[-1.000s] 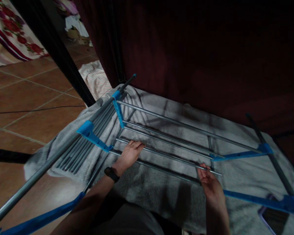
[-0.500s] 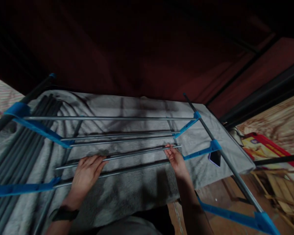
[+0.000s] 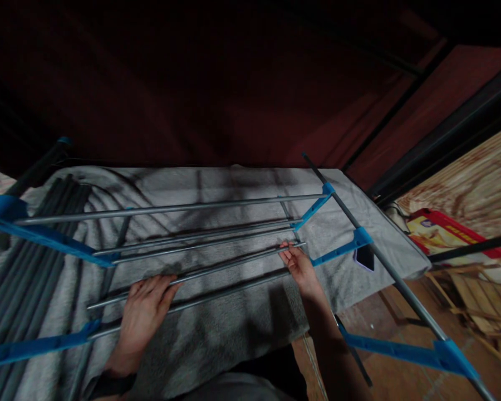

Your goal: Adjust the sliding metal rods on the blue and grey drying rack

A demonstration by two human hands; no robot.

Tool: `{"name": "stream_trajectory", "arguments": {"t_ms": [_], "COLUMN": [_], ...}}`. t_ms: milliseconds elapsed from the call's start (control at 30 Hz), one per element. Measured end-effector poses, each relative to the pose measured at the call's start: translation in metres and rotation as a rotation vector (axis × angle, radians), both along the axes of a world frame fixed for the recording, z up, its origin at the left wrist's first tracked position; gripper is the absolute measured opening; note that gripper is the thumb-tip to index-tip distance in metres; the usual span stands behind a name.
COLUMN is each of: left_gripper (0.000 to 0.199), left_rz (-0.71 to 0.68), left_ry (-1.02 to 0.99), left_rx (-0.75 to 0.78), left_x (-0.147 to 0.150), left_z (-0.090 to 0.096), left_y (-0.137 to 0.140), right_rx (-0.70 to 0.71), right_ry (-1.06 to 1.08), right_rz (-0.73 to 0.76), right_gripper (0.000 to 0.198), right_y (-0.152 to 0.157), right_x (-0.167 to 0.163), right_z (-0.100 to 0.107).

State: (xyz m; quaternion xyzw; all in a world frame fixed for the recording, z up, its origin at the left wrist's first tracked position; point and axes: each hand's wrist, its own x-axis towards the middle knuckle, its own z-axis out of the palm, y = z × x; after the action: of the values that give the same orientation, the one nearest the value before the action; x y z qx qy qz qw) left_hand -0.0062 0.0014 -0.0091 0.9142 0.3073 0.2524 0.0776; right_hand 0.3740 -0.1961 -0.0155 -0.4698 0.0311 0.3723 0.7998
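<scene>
A loose grey metal tube (image 3: pixel 229 263) lies slantwise across the frame in front of me. Around its left part my left hand (image 3: pixel 147 305) is closed, palm down. My right hand (image 3: pixel 297 263) pinches the tube close to its right end. Just nearer to me runs another metal tube (image 3: pixel 229 291), which meets a blue plastic bracket (image 3: pixel 42 349) at its left end. Farther off, more tubes (image 3: pixel 209 237) span between the blue brackets of the left side (image 3: pixel 50 238) and the right side (image 3: pixel 313 209). The right upright pole (image 3: pixel 392 274) carries several blue joints.
Several grey tubes (image 3: pixel 33 267) lie bundled on the grey blanket (image 3: pixel 242 186) at the left. A phone (image 3: pixel 364 258) rests near the blanket's right edge. To the right are a red and yellow box (image 3: pixel 446 231) and a wooden slatted piece (image 3: pixel 488 292). A dark red cloth (image 3: pixel 217 111) hangs behind.
The camera view has tilted and shifted slightly, so the left side of the frame appears lower. Both hands keep their hold on the tube, with little other movement.
</scene>
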Motion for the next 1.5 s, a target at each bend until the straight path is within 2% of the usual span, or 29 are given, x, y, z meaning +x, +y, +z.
{"name": "stream_trajectory", "arguments": {"t_ms": [300,567,833,1067,1267,1500], "left_gripper": [0.043,0.044,0.038,0.025,0.039,0.027], "left_rz": [0.023,-0.017,0.047,0.061,0.057,0.089], "left_ry": [0.006,0.049,0.059,0.165,0.246,0.273], "left_rx": [0.001,-0.035,-0.058,-0.091,-0.089,-0.133], "left_x": [0.002,0.003,0.006,0.013,0.027,0.036], "left_z": [0.0,0.002,0.005,0.019,0.031,0.029], "left_y": [0.001,0.004,-0.005,-0.016,-0.027,-0.03], "right_rx": [0.063,0.091,0.033,-0.047,-0.08,-0.094], "right_ry": [0.028,-0.003,-0.089,-0.115,-0.119,-0.088], "right_rz": [-0.023,-0.059,-0.018,0.008,0.014,-0.008], "right_gripper": [0.019,0.017,0.024,0.022,0.023,0.02], "right_y": [-0.001,-0.001,-0.007,-0.012,-0.017,-0.02], "right_x": [-0.001,-0.007,-0.005,0.003,0.004,0.008], "right_z": [-0.002,0.003,-0.002,-0.006,-0.006,-0.009]}}
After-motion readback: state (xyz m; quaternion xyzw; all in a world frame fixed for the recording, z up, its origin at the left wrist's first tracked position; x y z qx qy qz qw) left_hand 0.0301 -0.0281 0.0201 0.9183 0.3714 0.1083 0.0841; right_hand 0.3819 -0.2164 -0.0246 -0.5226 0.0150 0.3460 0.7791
